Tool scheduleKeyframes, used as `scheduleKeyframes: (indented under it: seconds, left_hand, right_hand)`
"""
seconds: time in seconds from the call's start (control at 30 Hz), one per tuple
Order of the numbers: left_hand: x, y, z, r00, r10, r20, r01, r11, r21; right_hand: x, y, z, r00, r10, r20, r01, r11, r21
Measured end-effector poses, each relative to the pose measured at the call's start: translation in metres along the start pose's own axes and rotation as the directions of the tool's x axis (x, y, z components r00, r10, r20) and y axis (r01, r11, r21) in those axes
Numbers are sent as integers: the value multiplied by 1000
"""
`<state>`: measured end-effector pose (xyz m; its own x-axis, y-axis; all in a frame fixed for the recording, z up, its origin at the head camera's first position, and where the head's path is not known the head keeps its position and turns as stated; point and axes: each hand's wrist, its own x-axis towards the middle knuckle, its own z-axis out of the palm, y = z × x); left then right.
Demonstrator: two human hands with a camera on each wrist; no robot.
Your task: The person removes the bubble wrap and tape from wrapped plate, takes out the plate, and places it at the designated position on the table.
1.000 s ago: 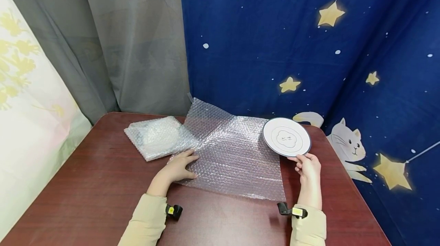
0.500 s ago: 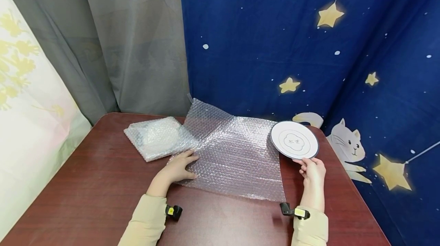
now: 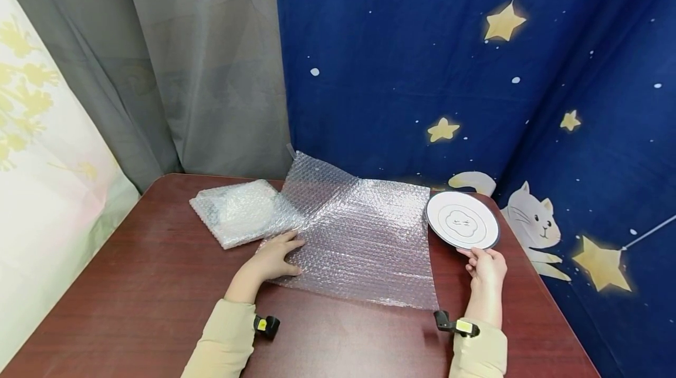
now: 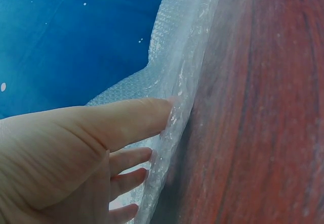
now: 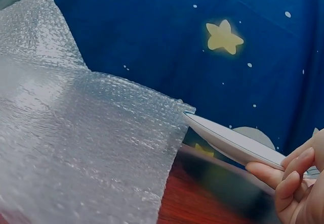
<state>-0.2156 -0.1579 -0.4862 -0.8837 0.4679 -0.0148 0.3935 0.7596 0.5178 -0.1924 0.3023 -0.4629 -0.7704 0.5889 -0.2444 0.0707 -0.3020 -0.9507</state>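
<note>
A white plate with a dark rim and a cloud-like drawing is at the right of the table. My right hand pinches its near edge; in the right wrist view the plate is seen edge-on, held above the tabletop. A clear sheet of bubble wrap lies spread in the middle, its far left part sticking up. My left hand rests on the sheet's left side with fingers spread. In the left wrist view the thumb touches the bubble wrap near its edge.
A bubble-wrapped bundle with something pale inside lies at the back left, against the sheet. The dark red wooden table ends at grey and blue star-printed curtains.
My right hand has moved the plate to the right and slightly nearer, off the bubble wrap's right edge. The left hand has stayed in place.
</note>
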Motion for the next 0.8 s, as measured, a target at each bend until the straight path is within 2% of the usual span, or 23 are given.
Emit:
scheduleKeyframes:
  seconds: [0.8]
  left_hand:
    - [0, -1, 2, 1000, 2, -10, -2, 1000, 5]
  right_hand:
    - [6, 3, -12, 997, 48, -61, -44, 997, 67]
